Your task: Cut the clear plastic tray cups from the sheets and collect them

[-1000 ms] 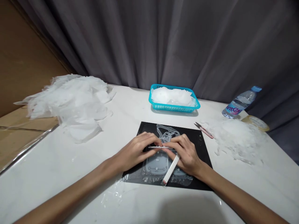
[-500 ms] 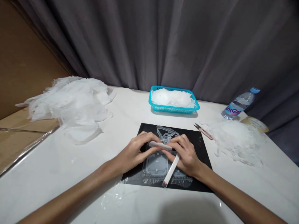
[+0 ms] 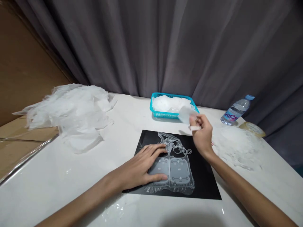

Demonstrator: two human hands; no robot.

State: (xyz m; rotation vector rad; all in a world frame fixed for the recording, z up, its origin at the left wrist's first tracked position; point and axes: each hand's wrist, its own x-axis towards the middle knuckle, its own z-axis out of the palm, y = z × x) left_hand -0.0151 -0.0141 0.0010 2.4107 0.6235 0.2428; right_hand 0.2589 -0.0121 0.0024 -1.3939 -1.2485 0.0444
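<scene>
Left hand (image 3: 145, 165) rests spread on a clear plastic sheet (image 3: 179, 170), gripping nothing visible; right hand (image 3: 203, 135) pinches a thin whitish piece (image 3: 185, 115) beside a blue basket (image 3: 163, 114).
The blurred piece extends away and left from the right hand's fingertips, overlapping the basket's near right corner in view; whether they touch cannot be told. A white strip (image 3: 195, 128), its long axis roughly sideways, also sits in that hand. The basket lies beyond both hands, nearer the right.
</scene>
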